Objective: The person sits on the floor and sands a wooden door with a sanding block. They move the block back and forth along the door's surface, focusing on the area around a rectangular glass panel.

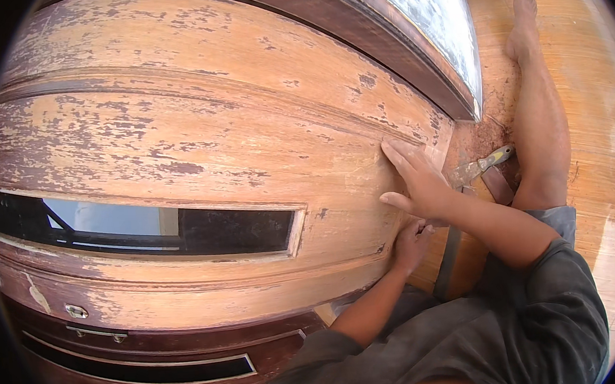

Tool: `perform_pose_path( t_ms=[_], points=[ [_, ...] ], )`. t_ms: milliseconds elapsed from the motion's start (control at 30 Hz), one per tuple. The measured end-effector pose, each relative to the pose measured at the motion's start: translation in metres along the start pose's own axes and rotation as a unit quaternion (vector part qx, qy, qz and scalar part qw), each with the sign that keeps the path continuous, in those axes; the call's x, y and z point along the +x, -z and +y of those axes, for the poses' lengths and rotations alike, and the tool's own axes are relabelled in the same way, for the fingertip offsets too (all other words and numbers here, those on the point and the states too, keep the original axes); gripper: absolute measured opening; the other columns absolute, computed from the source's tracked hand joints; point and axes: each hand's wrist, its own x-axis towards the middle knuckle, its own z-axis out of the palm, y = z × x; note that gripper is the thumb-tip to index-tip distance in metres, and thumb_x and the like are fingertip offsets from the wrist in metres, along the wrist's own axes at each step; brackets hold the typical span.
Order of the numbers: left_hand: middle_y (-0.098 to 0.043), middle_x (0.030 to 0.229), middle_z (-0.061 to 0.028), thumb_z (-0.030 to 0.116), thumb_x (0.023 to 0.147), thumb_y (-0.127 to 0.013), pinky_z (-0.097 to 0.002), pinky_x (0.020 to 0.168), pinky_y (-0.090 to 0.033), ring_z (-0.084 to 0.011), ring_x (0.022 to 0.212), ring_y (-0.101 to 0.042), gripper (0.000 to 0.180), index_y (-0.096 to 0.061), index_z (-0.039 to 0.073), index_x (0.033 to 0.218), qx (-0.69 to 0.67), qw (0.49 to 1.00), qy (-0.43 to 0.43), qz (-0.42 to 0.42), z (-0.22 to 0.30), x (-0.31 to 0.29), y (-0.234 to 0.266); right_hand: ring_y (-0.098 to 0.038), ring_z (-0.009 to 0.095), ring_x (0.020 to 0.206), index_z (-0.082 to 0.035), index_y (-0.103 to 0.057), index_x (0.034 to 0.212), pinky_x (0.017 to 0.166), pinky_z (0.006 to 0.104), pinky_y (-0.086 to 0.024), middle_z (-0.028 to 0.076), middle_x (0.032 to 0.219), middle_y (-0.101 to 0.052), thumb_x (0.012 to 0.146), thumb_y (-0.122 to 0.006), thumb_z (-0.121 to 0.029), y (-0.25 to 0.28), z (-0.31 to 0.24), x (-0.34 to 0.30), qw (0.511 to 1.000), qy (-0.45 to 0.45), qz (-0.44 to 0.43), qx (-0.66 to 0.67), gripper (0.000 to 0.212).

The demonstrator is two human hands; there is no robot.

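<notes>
right hand (426,184) spread open on part-stripped door (339,179); left hand (411,247) curled, grip unclear; likely surface prep, next needs steady palm.

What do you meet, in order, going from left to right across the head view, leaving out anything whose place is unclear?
Oval fitting → right hand → scraper → bare foot.

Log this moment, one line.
Right hand: spread on patchy wooden door | Left hand: by door's edge, grip unclear | Scraper: beside bare leg
</notes>
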Motion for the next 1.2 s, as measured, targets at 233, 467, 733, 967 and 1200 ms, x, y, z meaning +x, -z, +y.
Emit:
perform_pose_path(
  t_ms=[233, 467, 733, 967, 1200],
  points=[
    [-0.076, 0.101, -0.0092, 0.022, 0.106, -0.068, -0.0351, 0.089, -0.055, -0.0169, 0.093, -0.069, 0.027, -0.072, -0.003, 0.117, 0.042, 0.999, 0.027, 0.023, -0.021, -0.014, 0.008, -0.033, 0.049, 0.156, 0.0, -0.028, 0.17, 0.127, 0.0605, -0.03, 0.029, 0.173, -0.03, 0.089, -0.084, -0.053, -0.018, -0.042, 0.058, 0.987, 0.111, 0.113, -0.016, 0.111],
    [-0.077, 0.101, -0.0132, 0.021, 0.105, -0.069, -0.0368, 0.089, -0.057, -0.0214, 0.094, -0.073, 0.027, -0.072, -0.002, 0.118, 0.093, 0.994, 0.053, -0.001, -0.036, -0.023, 0.017, -0.032, 0.047, 0.155, -0.001, -0.028, 0.17, 0.128, 0.0604, -0.029, 0.028, 0.172, -0.032, 0.087, -0.084, -0.056, 0.005, -0.153, 0.16, 0.963, 0.206, 0.177, -0.005, 0.114],
    [-0.079, 0.1, -0.0141, 0.02, 0.103, -0.071, -0.037, 0.088, -0.058, -0.0232, 0.095, -0.075, 0.024, -0.073, -0.001, 0.115, 0.058, 0.997, 0.006, 0.054, -0.072, -0.038, 0.008, -0.035, 0.044, 0.155, -0.002, -0.03, 0.17, 0.128, 0.0576, -0.03, 0.023, 0.172, -0.036, 0.09, -0.082, -0.052, 0.019, -0.202, 0.201, 0.95, 0.231, 0.212, 0.008, 0.107],
    [-0.079, 0.099, -0.014, 0.017, 0.102, -0.071, -0.0375, 0.088, -0.058, -0.0243, 0.094, -0.076, 0.021, -0.072, -0.002, 0.112, 0.076, 0.996, -0.011, 0.039, -0.075, -0.038, 0.008, -0.039, 0.041, 0.154, -0.003, -0.037, 0.168, 0.127, 0.0565, -0.031, 0.019, 0.173, -0.038, 0.089, -0.082, -0.048, -0.004, -0.092, 0.098, 0.981, 0.105, 0.146, -0.076, 0.102],
    [-0.079, 0.102, -0.0157, 0.023, 0.102, -0.071, -0.0389, 0.091, -0.058, -0.0265, 0.097, -0.076, 0.027, -0.073, -0.001, 0.115, 0.089, 0.996, 0.012, 0.012, -0.082, -0.029, 0.007, -0.037, 0.037, 0.156, -0.006, -0.037, 0.168, 0.129, 0.0546, -0.028, 0.016, 0.171, -0.042, 0.094, -0.077, -0.043, 0.014, -0.022, 0.025, 0.994, 0.008, 0.005, -0.107, 0.092]
  ],
)
